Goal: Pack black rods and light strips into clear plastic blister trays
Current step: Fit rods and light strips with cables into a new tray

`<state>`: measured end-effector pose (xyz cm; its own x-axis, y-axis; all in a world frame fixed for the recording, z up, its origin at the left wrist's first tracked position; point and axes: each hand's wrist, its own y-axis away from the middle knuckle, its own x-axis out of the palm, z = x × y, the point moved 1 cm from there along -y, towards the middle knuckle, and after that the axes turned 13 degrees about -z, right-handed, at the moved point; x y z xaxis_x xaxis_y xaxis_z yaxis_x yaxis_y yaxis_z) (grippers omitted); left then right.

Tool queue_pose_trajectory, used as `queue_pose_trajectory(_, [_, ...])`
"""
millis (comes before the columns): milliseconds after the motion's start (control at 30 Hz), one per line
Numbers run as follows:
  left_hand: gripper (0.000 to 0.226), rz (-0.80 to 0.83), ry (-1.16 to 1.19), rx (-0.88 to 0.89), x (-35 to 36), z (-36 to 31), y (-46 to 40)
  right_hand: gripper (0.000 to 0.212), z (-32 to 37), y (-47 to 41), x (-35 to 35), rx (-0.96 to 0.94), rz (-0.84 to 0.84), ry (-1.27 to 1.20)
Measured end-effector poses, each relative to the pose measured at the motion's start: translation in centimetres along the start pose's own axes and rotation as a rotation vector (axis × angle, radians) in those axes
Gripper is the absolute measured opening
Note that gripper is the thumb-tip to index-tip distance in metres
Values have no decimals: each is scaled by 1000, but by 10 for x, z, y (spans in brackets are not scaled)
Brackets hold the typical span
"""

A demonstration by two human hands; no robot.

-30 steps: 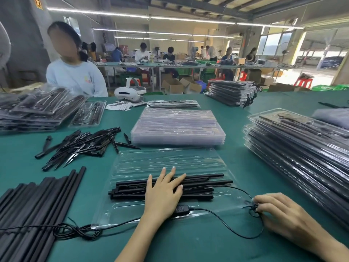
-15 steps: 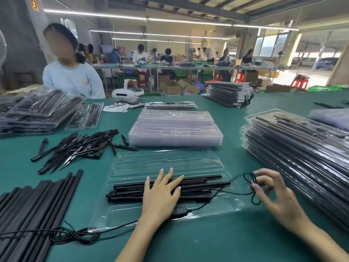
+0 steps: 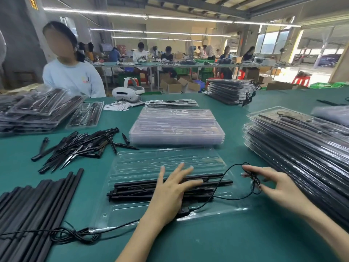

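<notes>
An open clear blister tray (image 3: 166, 161) lies on the green table in front of me. Black rods and light strips (image 3: 136, 189) sit across its near half. My left hand (image 3: 173, 188) presses flat on them with fingers spread. A thin black cable (image 3: 222, 174) runs from the strips, over an inline switch (image 3: 182, 210), and loops up to the right. My right hand (image 3: 272, 184) pinches the small coiled end of that cable (image 3: 254, 179) just past the tray's right edge.
Loose long black rods (image 3: 32, 207) lie at the near left, with a coiled cable (image 3: 75, 234) beside them. Short black spikes (image 3: 81, 146) are heaped behind. A stack of empty trays (image 3: 177, 127) stands ahead. Packed trays (image 3: 302, 148) pile up on the right and far left (image 3: 37, 112). A person sits opposite.
My right hand has lifted the coiled cable end from the table by the tray's near right corner and carried it up and away. My left hand stays on the rods.
</notes>
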<state>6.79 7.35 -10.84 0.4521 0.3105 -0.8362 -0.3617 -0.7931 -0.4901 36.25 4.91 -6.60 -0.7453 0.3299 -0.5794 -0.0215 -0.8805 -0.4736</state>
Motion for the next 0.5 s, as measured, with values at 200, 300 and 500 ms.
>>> queue_pose_trajectory(200, [71, 109, 63, 95, 3, 3, -3, 67, -7, -13, 3, -241, -49, 173])
queue_pose_trajectory(300, [66, 57, 158, 72, 2, 4, -1, 71, -4, -22, 3, -495, -102, 412])
queue_pose_trajectory(500, [38, -26, 404, -147, 0, 5, 1, 76, 5, -30, 5, -586, 25, 169])
